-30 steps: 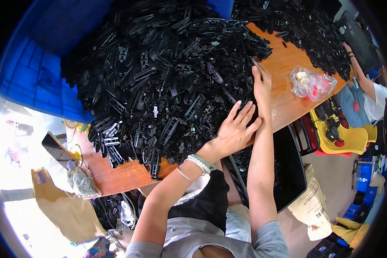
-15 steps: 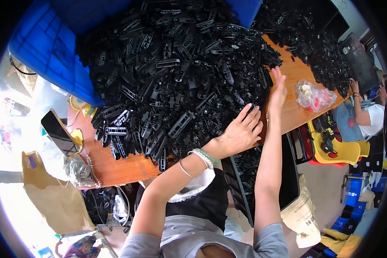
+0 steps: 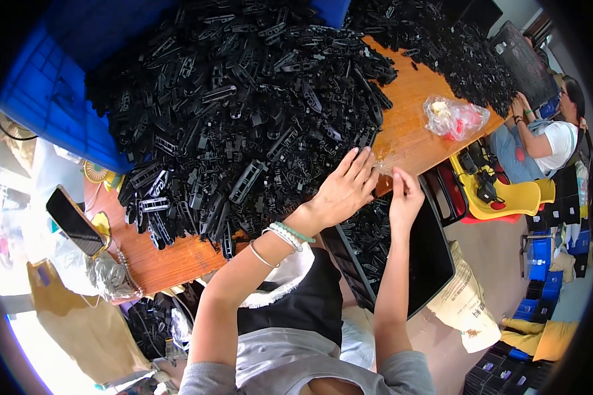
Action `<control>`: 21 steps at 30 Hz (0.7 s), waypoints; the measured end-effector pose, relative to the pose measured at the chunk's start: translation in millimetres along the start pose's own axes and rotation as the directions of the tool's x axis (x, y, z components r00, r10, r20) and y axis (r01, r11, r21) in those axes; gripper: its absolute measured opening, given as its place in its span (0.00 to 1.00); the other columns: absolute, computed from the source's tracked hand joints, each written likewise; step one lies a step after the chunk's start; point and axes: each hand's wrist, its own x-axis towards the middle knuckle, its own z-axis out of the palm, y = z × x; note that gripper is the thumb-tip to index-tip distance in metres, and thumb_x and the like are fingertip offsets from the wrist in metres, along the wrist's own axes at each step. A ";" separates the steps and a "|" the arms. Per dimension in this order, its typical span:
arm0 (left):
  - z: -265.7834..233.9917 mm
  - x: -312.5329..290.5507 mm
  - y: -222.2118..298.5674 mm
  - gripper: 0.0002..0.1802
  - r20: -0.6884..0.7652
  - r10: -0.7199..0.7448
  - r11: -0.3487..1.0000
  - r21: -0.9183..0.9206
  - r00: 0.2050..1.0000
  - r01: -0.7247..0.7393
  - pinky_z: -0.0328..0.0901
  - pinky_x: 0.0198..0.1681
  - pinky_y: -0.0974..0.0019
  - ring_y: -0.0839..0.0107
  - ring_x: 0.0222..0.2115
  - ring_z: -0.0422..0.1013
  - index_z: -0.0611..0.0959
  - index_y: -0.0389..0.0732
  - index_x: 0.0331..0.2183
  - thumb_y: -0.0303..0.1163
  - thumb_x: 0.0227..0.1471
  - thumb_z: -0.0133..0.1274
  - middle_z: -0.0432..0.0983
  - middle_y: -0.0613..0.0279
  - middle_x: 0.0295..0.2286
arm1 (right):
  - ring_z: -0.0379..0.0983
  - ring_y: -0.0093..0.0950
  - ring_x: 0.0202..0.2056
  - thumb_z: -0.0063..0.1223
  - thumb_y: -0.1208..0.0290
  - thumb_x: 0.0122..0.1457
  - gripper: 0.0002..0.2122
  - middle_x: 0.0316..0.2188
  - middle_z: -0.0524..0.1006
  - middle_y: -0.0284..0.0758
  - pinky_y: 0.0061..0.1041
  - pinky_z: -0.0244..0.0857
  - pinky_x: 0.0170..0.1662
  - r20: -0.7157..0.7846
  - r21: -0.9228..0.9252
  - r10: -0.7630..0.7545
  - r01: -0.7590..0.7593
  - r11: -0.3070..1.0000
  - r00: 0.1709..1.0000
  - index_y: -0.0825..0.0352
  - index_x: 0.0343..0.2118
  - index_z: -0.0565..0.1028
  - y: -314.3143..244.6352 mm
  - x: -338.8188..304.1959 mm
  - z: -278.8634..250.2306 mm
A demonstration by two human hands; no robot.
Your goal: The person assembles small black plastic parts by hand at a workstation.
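Observation:
A large heap of small black plastic parts (image 3: 244, 112) covers much of the wooden table (image 3: 402, 122). My left hand (image 3: 342, 191), fingers stretched out, lies palm down at the heap's near right edge. To its right, my right hand (image 3: 405, 201) is over the table's edge, its fingers loosely bent; nothing shows clearly in them. Below both hands, a black tray (image 3: 451, 271) sits under the table's edge, with black parts in its left portion. My forearms partly cover it.
Blue bins (image 3: 59, 99) stand behind the heap. On the left are a phone (image 3: 76, 220) and a paper bag (image 3: 79, 316). A clear plastic bag (image 3: 454, 118) lies right, near a yellow chair (image 3: 501, 197). Another person (image 3: 540, 141) sits at a second heap.
My right hand has drawn back toward me from the heap's right edge, its fingers bending. Bare wood now shows where parts lay. The view has shifted, and my left hand stays spread.

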 end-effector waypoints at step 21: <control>-5.4 1.4 0.0 0.17 -0.382 0.292 0.906 -0.182 0.877 -0.381 0.62 0.51 0.54 0.56 0.39 0.69 0.76 0.33 0.29 0.40 0.47 0.53 0.73 0.49 0.32 | 0.69 0.23 0.37 0.50 0.77 0.57 0.14 0.42 0.73 0.34 0.20 0.63 0.38 0.056 0.096 -0.022 0.017 0.995 0.998 0.70 0.46 0.74 -19.4 -49.1 3.0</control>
